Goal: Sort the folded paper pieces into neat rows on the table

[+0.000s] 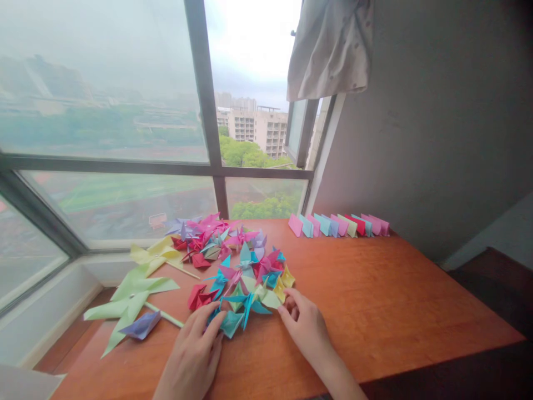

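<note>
A heap of small origami cranes [233,266] in pink, teal, red, yellow and green lies on the orange-brown table [375,300]. My left hand [194,350] rests at the heap's near edge, fingers stretched out and touching a teal crane [231,323]. My right hand [306,328] lies just right of the heap, its fingertips curled against a pale green crane [266,297]. Nothing is lifted off the table.
Two large green paper pinwheels [131,300] on sticks lie at the left, with a lilac folded piece [141,326] on top. A row of folded coloured papers [339,225] stands at the back by the wall. Windows run behind; a cloth [331,47] hangs above.
</note>
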A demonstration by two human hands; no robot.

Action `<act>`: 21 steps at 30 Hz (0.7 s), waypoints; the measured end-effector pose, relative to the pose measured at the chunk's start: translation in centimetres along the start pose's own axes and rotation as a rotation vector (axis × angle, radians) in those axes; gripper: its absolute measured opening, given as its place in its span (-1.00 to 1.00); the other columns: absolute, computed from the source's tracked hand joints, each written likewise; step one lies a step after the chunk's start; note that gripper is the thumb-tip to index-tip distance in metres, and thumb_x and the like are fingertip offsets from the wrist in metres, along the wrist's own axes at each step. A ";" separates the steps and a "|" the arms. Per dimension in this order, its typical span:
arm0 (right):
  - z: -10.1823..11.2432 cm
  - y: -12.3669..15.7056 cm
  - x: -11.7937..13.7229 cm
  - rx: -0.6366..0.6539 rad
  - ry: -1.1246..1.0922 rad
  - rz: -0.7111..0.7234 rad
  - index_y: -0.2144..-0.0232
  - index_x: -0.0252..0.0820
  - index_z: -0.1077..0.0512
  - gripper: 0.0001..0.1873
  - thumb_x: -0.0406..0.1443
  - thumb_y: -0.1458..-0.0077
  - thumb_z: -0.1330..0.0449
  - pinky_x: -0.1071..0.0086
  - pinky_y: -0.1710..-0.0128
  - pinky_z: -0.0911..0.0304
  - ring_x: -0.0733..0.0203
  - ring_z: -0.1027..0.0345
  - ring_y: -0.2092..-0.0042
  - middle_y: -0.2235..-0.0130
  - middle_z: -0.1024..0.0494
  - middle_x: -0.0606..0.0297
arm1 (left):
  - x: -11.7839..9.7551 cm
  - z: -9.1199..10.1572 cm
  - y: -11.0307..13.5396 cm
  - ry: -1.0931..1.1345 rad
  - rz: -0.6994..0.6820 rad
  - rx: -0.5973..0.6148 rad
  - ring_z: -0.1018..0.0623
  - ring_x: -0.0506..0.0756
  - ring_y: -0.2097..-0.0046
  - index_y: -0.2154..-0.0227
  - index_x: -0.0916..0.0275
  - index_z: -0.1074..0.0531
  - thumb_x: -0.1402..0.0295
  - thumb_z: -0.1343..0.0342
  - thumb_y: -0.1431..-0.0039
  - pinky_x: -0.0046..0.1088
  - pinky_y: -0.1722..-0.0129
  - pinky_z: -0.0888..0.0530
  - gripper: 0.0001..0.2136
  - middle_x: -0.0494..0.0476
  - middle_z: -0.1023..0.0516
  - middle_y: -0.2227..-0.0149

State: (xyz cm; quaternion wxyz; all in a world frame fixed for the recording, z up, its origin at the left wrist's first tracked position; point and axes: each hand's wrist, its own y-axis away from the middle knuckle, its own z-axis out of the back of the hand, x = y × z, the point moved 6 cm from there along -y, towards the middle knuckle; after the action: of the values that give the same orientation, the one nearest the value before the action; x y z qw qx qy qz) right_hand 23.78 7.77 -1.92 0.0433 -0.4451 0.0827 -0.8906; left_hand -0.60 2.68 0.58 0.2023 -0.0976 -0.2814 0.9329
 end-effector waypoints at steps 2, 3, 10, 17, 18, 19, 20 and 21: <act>-0.4 -0.2 0.2 -0.010 -0.002 -0.008 0.11 -0.11 -0.48 -0.67 -0.22 -0.05 -0.19 0.36 0.37 -0.28 0.19 -0.40 0.47 0.42 -0.57 0.35 | 0.5 -0.2 -0.5 0.011 0.008 -0.002 -0.51 0.21 -0.03 0.01 0.15 -0.44 0.42 0.00 -0.23 -0.22 0.00 -0.52 -0.71 0.21 -0.48 -0.03; -0.6 -0.3 0.2 -0.017 -0.012 -0.012 0.10 -0.10 -0.48 -0.66 -0.23 -0.04 -0.19 0.36 0.38 -0.29 0.19 -0.40 0.47 0.43 -0.57 0.35 | 0.8 -0.3 -0.7 0.008 0.010 -0.008 -0.51 0.20 -0.03 0.01 0.15 -0.44 0.42 0.00 -0.23 -0.22 0.00 -0.52 -0.71 0.21 -0.49 -0.03; -1.7 -0.5 1.2 -0.069 -0.265 -0.031 0.14 -0.17 -0.50 -0.69 -0.25 -0.03 -0.18 0.40 0.44 -0.33 0.21 -0.40 0.47 0.44 -0.58 0.30 | 1.2 -0.4 -1.0 -0.059 0.032 -0.032 -0.48 0.24 -0.02 0.05 0.19 -0.46 0.44 0.00 -0.21 -0.14 0.01 -0.49 -0.73 0.27 -0.46 -0.04; -0.2 -1.5 5.3 -0.062 -0.287 0.137 0.28 -0.15 -0.53 -0.80 -0.26 -0.13 -0.11 0.42 0.37 -0.33 0.22 -0.42 0.33 0.30 -0.58 0.24 | -0.8 1.2 -0.5 -0.075 0.094 -0.096 -0.42 0.32 -0.06 0.07 0.16 -0.46 0.42 -0.08 -0.13 0.09 -0.11 -0.32 -0.71 0.26 -0.46 -0.04; 0.0 -1.6 5.7 -0.053 -0.300 0.154 0.27 -0.14 -0.53 -0.80 -0.25 -0.14 -0.11 0.43 0.38 -0.32 0.23 -0.42 0.32 0.29 -0.57 0.24 | -1.0 1.3 -0.5 -0.072 0.102 -0.107 -0.42 0.33 -0.07 0.07 0.17 -0.47 0.42 -0.08 -0.13 0.11 -0.12 -0.31 -0.71 0.27 -0.45 -0.05; 0.3 -1.7 5.9 -0.042 -0.318 0.162 0.27 -0.14 -0.52 -0.80 -0.25 -0.15 -0.11 0.44 0.38 -0.31 0.23 -0.42 0.32 0.28 -0.57 0.24 | -1.1 1.4 -0.5 -0.067 0.111 -0.118 -0.42 0.34 -0.08 0.07 0.16 -0.46 0.42 -0.09 -0.12 0.12 -0.13 -0.30 -0.71 0.28 -0.44 -0.05; 0.5 -1.7 6.1 -0.036 -0.340 0.163 0.27 -0.14 -0.52 -0.81 -0.24 -0.15 -0.11 0.44 0.38 -0.31 0.23 -0.42 0.31 0.28 -0.57 0.25 | -1.2 1.5 -0.5 -0.059 0.122 -0.136 -0.41 0.34 -0.09 0.07 0.16 -0.46 0.42 -0.09 -0.12 0.12 -0.14 -0.28 -0.71 0.28 -0.44 -0.06; 0.8 -1.7 6.1 -0.033 -0.366 0.159 0.28 -0.14 -0.52 -0.81 -0.24 -0.15 -0.12 0.45 0.38 -0.30 0.23 -0.42 0.31 0.27 -0.56 0.25 | -1.3 1.7 -0.5 -0.048 0.135 -0.157 -0.41 0.35 -0.09 0.07 0.16 -0.46 0.41 -0.10 -0.12 0.13 -0.15 -0.27 -0.71 0.28 -0.43 -0.07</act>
State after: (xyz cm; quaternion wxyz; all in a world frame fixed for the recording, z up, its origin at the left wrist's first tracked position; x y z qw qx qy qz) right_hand 20.79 8.39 3.66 0.1205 -0.5923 0.1227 -0.7872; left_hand 0.25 1.65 2.32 0.1240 -0.1093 -0.3513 0.9216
